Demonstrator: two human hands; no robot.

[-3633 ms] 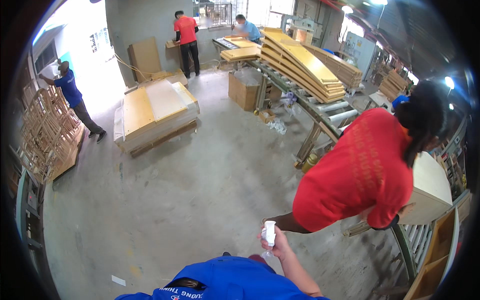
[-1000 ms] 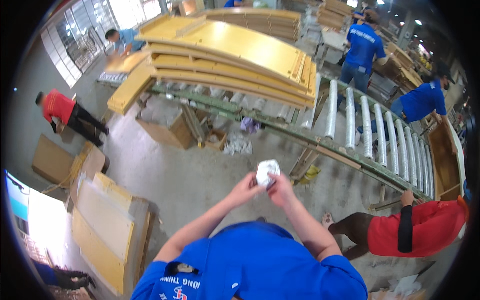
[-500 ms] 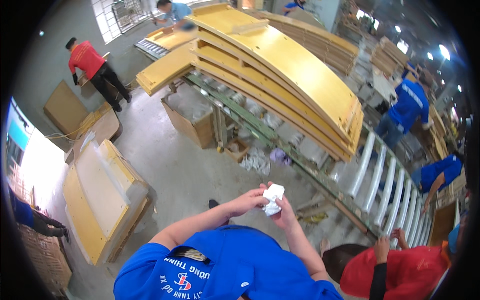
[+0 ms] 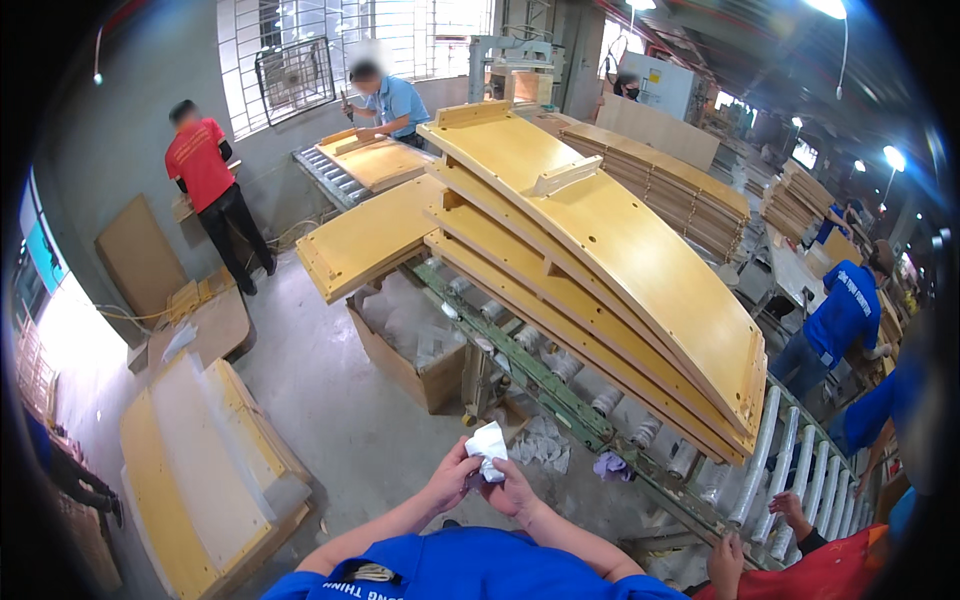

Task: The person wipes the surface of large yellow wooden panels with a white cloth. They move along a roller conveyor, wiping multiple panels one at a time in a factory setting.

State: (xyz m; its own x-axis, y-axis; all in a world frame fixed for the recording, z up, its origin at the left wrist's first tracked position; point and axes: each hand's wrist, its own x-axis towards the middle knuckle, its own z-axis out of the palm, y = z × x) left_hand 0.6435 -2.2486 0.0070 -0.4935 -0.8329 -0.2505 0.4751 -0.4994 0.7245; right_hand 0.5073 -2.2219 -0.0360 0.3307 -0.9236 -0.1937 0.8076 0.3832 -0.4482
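In front of my chest I hold a small crumpled white wad, which looks like cloth or paper; I cannot tell which. My left hand pinches it from the left, fingers closed. The closed fingers of my right hand grip its lower right side. Ahead of my hands, a stack of curved yellow wooden panels lies across a green-framed roller conveyor. Small wooden strips rest on the top panel.
A cardboard box with plastic wrap stands under the conveyor, near rags on the floor. More panels lie at left. A red-sleeved co-worker's hands are at the conveyor, lower right. Another person works at the far end.
My view has tilted up, so the stack and conveyor sit lower and further right in it. The white wad stays in both my hands. The red-sleeved co-worker's hands have moved apart.
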